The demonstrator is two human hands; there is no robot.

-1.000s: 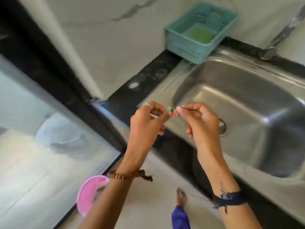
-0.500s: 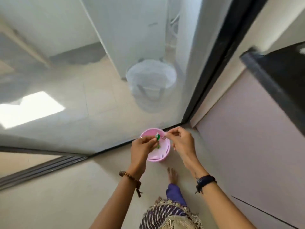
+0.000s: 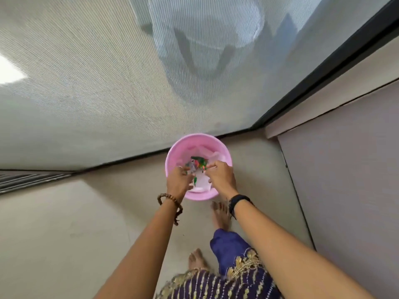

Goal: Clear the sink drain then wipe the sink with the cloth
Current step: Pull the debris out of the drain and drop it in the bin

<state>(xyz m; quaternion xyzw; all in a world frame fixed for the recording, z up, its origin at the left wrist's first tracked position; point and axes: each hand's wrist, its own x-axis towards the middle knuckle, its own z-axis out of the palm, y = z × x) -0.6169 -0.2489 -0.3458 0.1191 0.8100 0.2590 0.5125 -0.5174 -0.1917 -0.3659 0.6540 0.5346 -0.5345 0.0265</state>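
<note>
Both hands over the pink bin, debris between the fingertips

Two hands are in view, working low over the floor. Far left I see a floor track (image 3: pixel 32 180) running along the base of the mesh screen door (image 3: pixel 97 93). My left hand (image 3: pixel 178 182), beaded bracelet (image 3: pixel 170 201) on the wrist, has its fingers curled together over the near-left rim of the pink bin (image 3: pixel 179 147); I cannot tell exactly what they hold. Green and red scraps (image 3: pixel 199 163) sit just between the two hands, inside the bin above its white liner (image 3: pixel 201 182). My right hand (image 3: pixel 220 175), dark band (image 3: pixel 237 201) on the wrist, pinches its fingertips at those scraps. Bare feet (image 3: pixel 220 214) stand just near of the bin. Right: a pale cabinet panel (image 3: pixel 345 180). Sink and cloth are out of view.
</note>
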